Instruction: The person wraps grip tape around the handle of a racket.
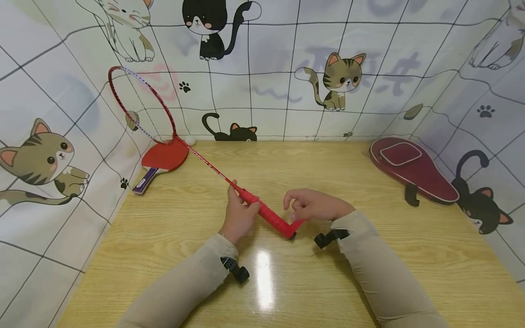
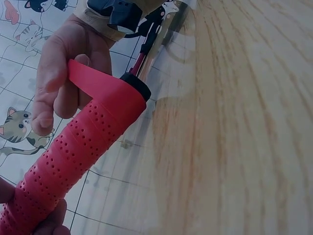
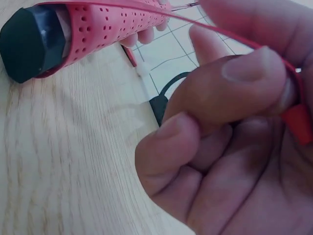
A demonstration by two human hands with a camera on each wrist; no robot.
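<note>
A red badminton racket (image 1: 211, 167) slants across the middle of the head view, its strung head raised at the back left. My left hand (image 1: 239, 218) grips the upper part of its handle, thumb on top. Perforated red grip tape (image 2: 73, 139) is wound round the handle down to the black butt cap (image 3: 32, 44). From the butt end, the tape's loose tail (image 2: 93, 78) stretches to my right hand (image 1: 317, 205), which pinches it between thumb and curled fingers. In the right wrist view the tail runs taut over the thumb (image 3: 234, 83).
A red table tennis paddle (image 1: 166, 155) lies at the back left beneath the racket head, with a white ball (image 1: 190, 140) beside it. At the right lies a dark red paddle case (image 1: 410, 166) with a black strap. Cat-print cloth (image 1: 270, 82) walls in the wooden table (image 1: 184, 282).
</note>
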